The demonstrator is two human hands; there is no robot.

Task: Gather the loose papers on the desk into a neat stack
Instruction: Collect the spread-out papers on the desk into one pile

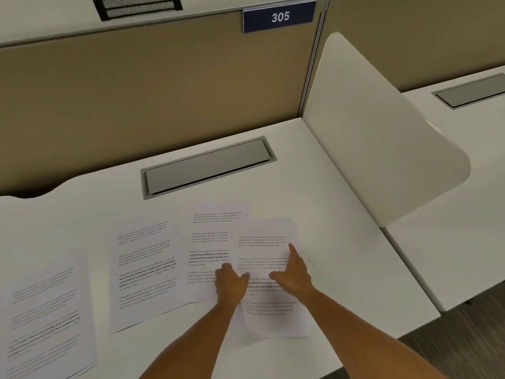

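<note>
Several printed white sheets lie on the white desk (341,220). The rightmost sheet (269,318) overlaps a second sheet (210,236) to its left. My left hand (229,285) rests at the left edge of the rightmost sheet, thumb on top and fingers curled at the seam between the two. My right hand (293,272) lies flat on the same sheet with the index finger stretched forward. Further left lies a third sheet (144,269), tilted. A fourth sheet (46,318) sits at the far left near the desk's front edge.
A grey cable hatch (207,168) is set into the desk behind the papers. A tan partition (153,86) with a blue "305" sign (279,17) stands at the back. A white curved divider (382,132) bounds the desk on the right.
</note>
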